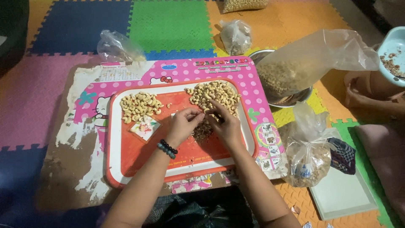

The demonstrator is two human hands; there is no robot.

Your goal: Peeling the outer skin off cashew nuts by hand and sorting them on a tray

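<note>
Both hands meet over an orange-red tray (139, 156) with a white rim, which lies on a worn pink board (253, 80). My left hand (183, 123), with a dark bead bracelet on its wrist, pinches a cashew nut between thumb and fingers. Touching it from the right, my right hand (225, 122) grips the same small nut with its fingertips. A pile of pale peeled cashews (138, 105) lies at the tray's far left. A larger pile of cashews (215, 93) lies at the far right, just beyond my fingers. Brown skins (201, 131) are heaped under my hands.
A metal bowl (291, 99) with a clear bag of nuts (295, 67) stands right of the board. A tied bag of nuts (308, 162) rests on a white tray (344, 194). Another person's hand (358, 95) and a light blue bowl (392, 50) are at the far right. Crumpled plastic bags (118, 46) lie on the coloured foam mats.
</note>
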